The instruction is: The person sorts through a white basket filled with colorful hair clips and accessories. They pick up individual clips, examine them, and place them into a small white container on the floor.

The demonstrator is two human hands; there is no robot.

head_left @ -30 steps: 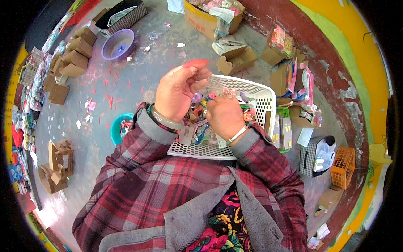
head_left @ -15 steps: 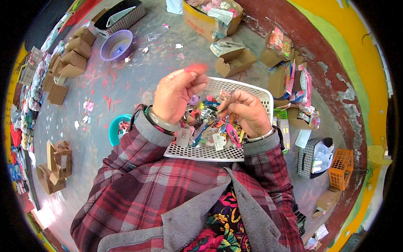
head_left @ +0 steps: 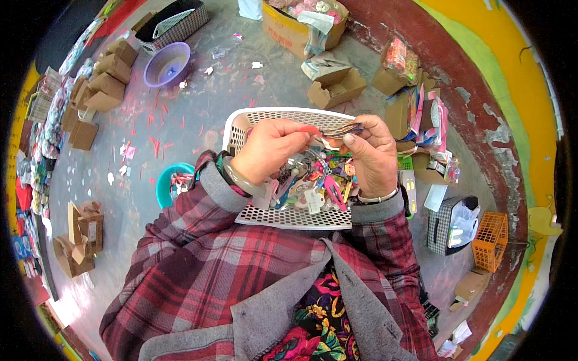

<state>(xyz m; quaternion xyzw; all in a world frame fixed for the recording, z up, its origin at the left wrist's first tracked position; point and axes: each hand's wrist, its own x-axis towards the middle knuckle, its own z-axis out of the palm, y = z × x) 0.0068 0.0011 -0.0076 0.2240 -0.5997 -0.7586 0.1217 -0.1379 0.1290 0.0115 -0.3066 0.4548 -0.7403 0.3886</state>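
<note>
My left hand is closed in a pinch on a small red piece, whose kind I cannot make out. Right beside it, my right hand grips a small bundle of slim, dark, shiny hair clips between thumb and fingers. The red piece meets the left end of the bundle. Both hands are above a white perforated plastic basket in front of my body. Inside lies a jumble of small colourful accessories, among them a pink clip and a white tag. My hands hide part of the contents.
A teal bowl with small items stands left of the basket. Beyond are a purple basin, an open carton and a large filled box. To the right sit a checked bin and an orange crate. Red scraps litter the floor.
My left hand has come down and right with the red piece, toward the clips. My right hand has risen slightly to the right, its bundle now more spread in view.
</note>
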